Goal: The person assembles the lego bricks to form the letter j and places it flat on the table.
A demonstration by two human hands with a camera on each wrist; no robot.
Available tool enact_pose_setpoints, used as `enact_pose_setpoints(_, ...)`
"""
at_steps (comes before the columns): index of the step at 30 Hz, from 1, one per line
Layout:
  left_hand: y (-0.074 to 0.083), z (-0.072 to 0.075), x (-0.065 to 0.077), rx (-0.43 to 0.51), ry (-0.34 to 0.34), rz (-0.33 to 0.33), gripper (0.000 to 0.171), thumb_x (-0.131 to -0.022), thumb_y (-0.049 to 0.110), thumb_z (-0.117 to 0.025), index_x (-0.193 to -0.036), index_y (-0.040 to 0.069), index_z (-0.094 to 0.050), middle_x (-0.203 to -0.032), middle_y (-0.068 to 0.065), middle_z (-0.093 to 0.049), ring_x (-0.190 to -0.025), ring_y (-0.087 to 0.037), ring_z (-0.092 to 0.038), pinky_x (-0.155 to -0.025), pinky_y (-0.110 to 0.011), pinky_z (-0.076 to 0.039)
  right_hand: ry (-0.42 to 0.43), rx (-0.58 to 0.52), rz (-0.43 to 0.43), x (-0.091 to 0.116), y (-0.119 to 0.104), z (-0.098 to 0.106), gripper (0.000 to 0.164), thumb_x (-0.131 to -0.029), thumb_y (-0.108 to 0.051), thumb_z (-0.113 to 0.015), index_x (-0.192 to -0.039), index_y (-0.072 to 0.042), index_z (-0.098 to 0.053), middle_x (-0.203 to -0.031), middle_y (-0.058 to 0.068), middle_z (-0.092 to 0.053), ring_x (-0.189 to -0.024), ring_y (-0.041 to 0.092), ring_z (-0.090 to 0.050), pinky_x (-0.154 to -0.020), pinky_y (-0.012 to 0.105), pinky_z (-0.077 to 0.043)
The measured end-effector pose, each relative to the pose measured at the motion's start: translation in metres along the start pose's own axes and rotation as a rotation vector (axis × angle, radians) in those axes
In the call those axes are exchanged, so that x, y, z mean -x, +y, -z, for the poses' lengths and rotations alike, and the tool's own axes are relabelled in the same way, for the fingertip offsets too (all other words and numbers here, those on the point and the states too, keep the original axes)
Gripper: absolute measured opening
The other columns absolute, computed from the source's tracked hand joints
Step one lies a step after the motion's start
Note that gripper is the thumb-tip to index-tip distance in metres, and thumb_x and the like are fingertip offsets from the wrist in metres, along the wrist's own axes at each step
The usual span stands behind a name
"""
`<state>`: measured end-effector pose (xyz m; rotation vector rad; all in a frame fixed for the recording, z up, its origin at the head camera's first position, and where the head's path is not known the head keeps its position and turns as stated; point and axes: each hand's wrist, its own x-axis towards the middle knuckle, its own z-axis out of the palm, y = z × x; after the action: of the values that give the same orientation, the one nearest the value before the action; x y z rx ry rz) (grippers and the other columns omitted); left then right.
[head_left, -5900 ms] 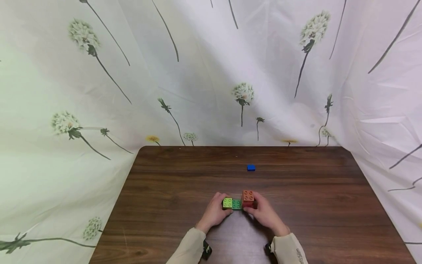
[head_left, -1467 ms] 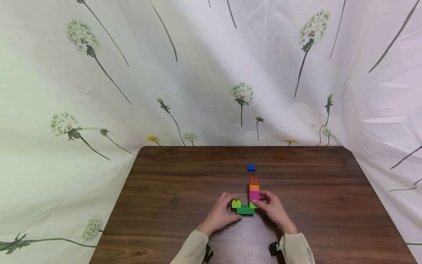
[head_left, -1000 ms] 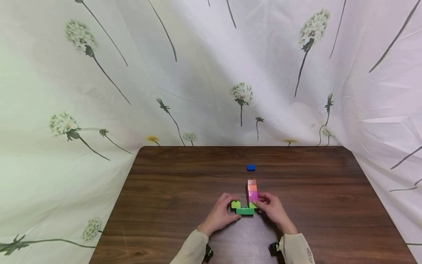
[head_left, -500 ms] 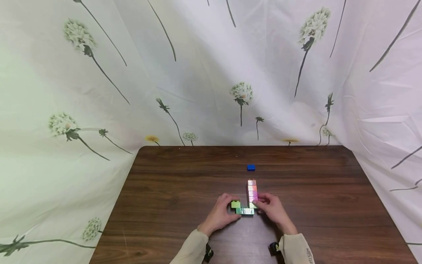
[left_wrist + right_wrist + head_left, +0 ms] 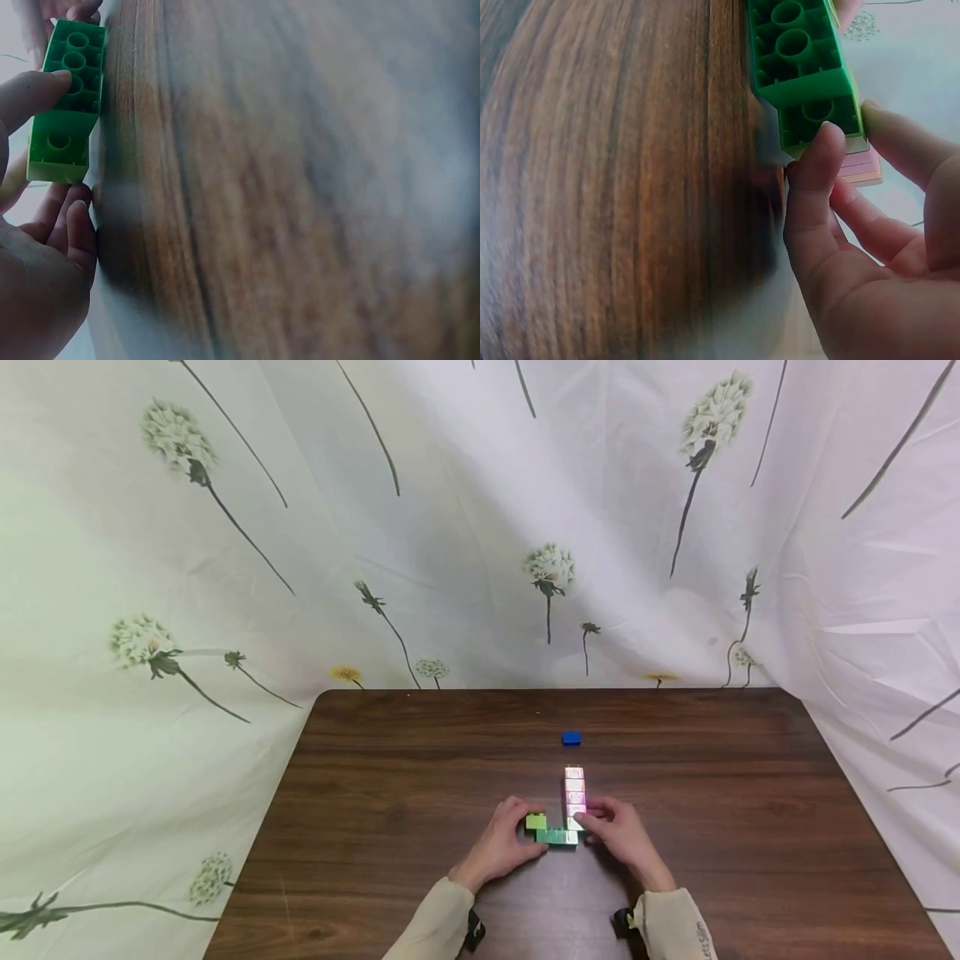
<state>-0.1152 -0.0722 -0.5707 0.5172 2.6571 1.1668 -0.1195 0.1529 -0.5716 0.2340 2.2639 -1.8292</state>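
Both hands hold one joined build of toy building bricks. Its base is a long green brick (image 5: 555,837), with a lime brick (image 5: 536,821) on the left end. At the right end rises a brick tower (image 5: 574,797), pale with glare, showing pink and orange tones. My left hand (image 5: 498,843) grips the left end, thumb at the green brick and fingers behind the lime one. My right hand (image 5: 618,835) pinches the tower's lower part. The right wrist view shows the green brick's hollow underside (image 5: 799,56) and the right fingertips (image 5: 829,142) on a lime brick (image 5: 821,124).
A single blue brick (image 5: 572,738) lies farther back on the dark wooden table (image 5: 390,777). White cloth (image 5: 465,527) printed with dandelions hangs behind the table and along its sides. Black wrist straps (image 5: 474,931) sit by the beige sleeves.
Since the oldest frame, the build has tipped so its tower's side faces the head camera instead of its studs. Over the last second it tilts slightly more and glare spreads; hands stay nearly in place.
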Motion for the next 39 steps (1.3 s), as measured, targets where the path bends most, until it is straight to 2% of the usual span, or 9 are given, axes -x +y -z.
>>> enact_pose_setpoints(7, 0.0027, 0.0019, -0.0008, -0.018, -0.031, 0.028, 0.047, -0.083, 0.029, -0.075, -0.126, 0.021, -0.060, -0.117, 0.005, -0.052, -0.111, -0.013, -0.048, -0.096, -0.036, -0.044, 0.021, 0.086, -0.016, 0.0017, -0.0007, -0.0002, 0.036, -0.085, -0.017, -0.074, -0.112, 0.005, -0.064, -0.094, 0.014, -0.069, -0.072, 0.017, -0.065, -0.063, 0.030, -0.056)
enact_pose_setpoints(13, 0.0008, 0.0037, -0.0021, -0.015, -0.038, 0.024, 0.047, -0.083, 0.028, -0.075, -0.126, 0.019, -0.060, -0.117, 0.004, -0.053, -0.112, -0.015, -0.048, -0.096, -0.037, -0.044, 0.025, 0.106, -0.026, 0.0005, 0.0012, -0.0014, 0.038, -0.086, -0.021, -0.073, -0.114, 0.003, -0.064, -0.096, 0.013, -0.069, -0.073, 0.017, -0.066, -0.064, 0.030, -0.056)
enact_pose_setpoints(25, 0.0002, 0.0031, -0.0036, -0.020, -0.032, -0.005, 0.046, -0.082, 0.027, -0.076, -0.124, 0.018, -0.061, -0.115, 0.003, -0.055, -0.110, -0.014, -0.048, -0.094, -0.033, -0.044, 0.046, 0.096, 0.023, 0.0009, 0.0026, -0.0024, 0.027, -0.085, -0.007, -0.071, -0.108, 0.006, -0.065, -0.093, 0.015, -0.069, -0.074, 0.017, -0.064, -0.061, 0.028, -0.056)
enact_pose_setpoints(32, -0.0004, 0.0014, -0.0026, -0.029, -0.045, 0.036, 0.046, -0.083, 0.031, -0.075, -0.125, 0.021, -0.060, -0.114, 0.006, -0.054, -0.108, -0.013, -0.047, -0.092, -0.033, -0.044, 0.041, 0.127, 0.009, -0.0007, 0.0024, -0.0024, 0.032, -0.085, -0.009, -0.071, -0.112, 0.007, -0.063, -0.096, 0.016, -0.069, -0.076, 0.016, -0.064, -0.063, 0.029, -0.055)
enact_pose_setpoints(39, -0.0017, 0.0016, -0.0040, 0.028, -0.042, 0.070, 0.048, -0.082, 0.032, -0.076, -0.125, 0.019, -0.060, -0.114, 0.003, -0.054, -0.109, -0.016, -0.046, -0.092, -0.038, -0.044, 0.031, 0.119, -0.008, -0.0034, -0.0001, -0.0040, 0.030, -0.086, -0.008, -0.070, -0.112, 0.006, -0.063, -0.098, 0.016, -0.068, -0.079, 0.017, -0.064, -0.065, 0.030, -0.056)
